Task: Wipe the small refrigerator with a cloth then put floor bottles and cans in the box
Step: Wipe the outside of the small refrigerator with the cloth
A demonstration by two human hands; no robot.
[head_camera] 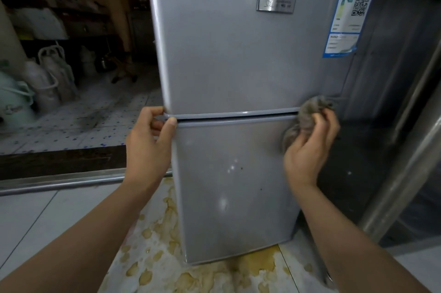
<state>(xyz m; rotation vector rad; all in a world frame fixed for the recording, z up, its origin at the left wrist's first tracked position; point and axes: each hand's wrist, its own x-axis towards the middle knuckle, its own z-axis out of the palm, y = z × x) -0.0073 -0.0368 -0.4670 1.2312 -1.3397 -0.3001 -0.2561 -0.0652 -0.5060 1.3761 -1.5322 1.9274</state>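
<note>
Crumpled grey-brown cloth (307,117) sits bunched in the right grip (310,147) against the small silver two-door refrigerator (229,65), while the left grip (150,140) pinches its door seam.

Two bare forearms, sleeveless, no jewellery.

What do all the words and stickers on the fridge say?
Silver badge on the fridge's upper door: a curly logo and small letters, too blurred to read.
Blue sticker at the door's right edge: white heading and small print, too blurred to read.
On that sticker: a QR code, a pattern, not words.
Pale bucket far left: dark markings, unreadable.
No text can be quoted.
</note>
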